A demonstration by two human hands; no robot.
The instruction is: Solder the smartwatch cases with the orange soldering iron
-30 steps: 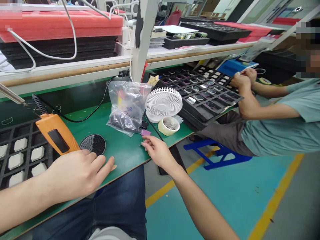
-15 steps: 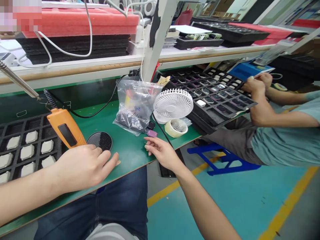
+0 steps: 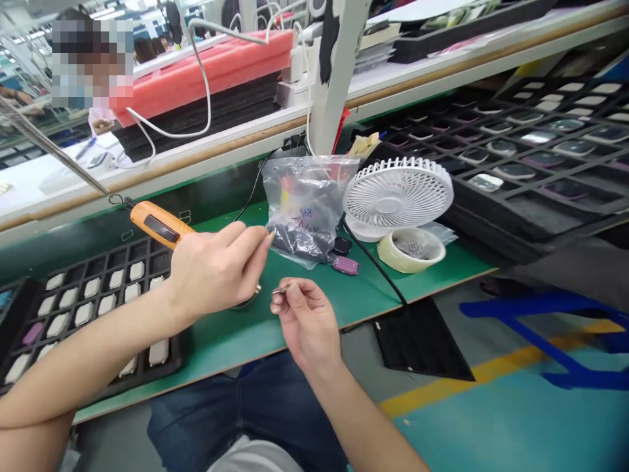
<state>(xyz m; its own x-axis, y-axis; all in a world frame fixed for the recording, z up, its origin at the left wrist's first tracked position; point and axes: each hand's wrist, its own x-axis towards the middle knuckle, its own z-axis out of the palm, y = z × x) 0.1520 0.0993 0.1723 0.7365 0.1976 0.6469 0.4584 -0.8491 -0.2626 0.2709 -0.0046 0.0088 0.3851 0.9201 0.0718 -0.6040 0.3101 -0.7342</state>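
Observation:
My left hand [image 3: 216, 269] is wrapped around an orange electric screwdriver [image 3: 157, 224], which hangs from a coiled spring cord. A shiny metal end [image 3: 258, 288] shows just below its fingers. Close by on the right, my right hand [image 3: 309, 321] pinches a small metal piece [image 3: 280, 290] between thumb and fingers; its exact kind is too small to make out. A narrow gap separates the two hands above the green bench [image 3: 221, 341]. Behind the left hand, a round dark disc is mostly hidden.
At left lies a black compartment tray [image 3: 184, 347] with white parts. Beyond my hands are a plastic bag [image 3: 309, 216], a purple part [image 3: 346, 265], a white fan [image 3: 398, 196] and a tape roll [image 3: 407, 259] holding small metal bits. More trays [image 3: 491, 216] stand right.
My view has shifted. The left hand has lifted the screwdriver and tilted it over. My right hand has drawn back from beside the purple part, turned, and come near the left hand.

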